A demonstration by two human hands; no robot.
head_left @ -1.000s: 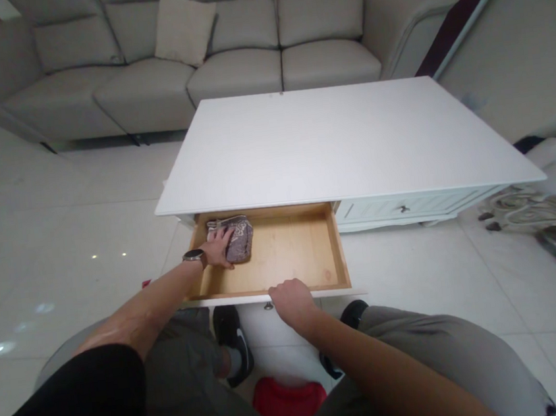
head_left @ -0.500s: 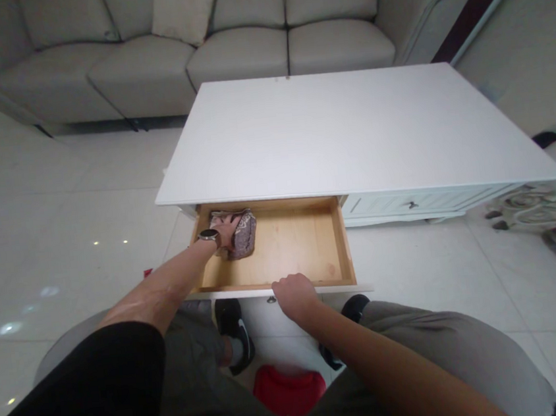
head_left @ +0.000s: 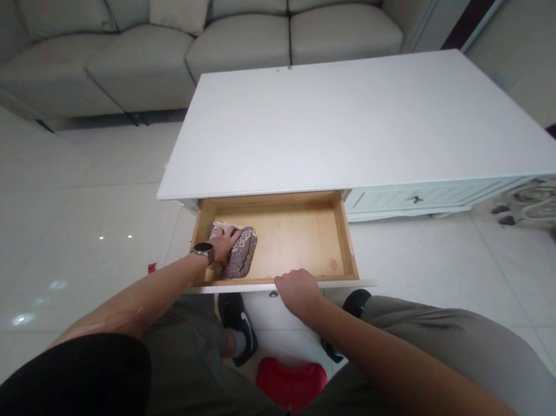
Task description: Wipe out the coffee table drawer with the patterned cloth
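Cloth bundle (head_left: pixel 246 254), purple-grey with a pale pattern, in the 9 o'clock part of the open drawer (head_left: pixel 300 232), lying on its wooden floor. Left hand (head_left: pixel 223 245) is nearer: right on top of it, fingers fanned wide toward 2 o'clock. Cannot tell whether my thumb grips underneath. Most of what shows of the bundle lies from 3 to 5 o'clock of that hand.

Right hand (head_left: pixel 297 289) is well apart, with the bundle at its 10 o'clock; fingers curled over the drawer front (head_left: pixel 333 284), just to 3 o'clock of the knob (head_left: pixel 274 294).

Long axis, as I judge it: 1 to 7 o'clock, slanted to the drawer walls, near end close to the drawer front. Which end leads, cannot tell; part is under my palm. White tabletop (head_left: pixel 348 121) spreads beyond, 12 to 2 o'clock.
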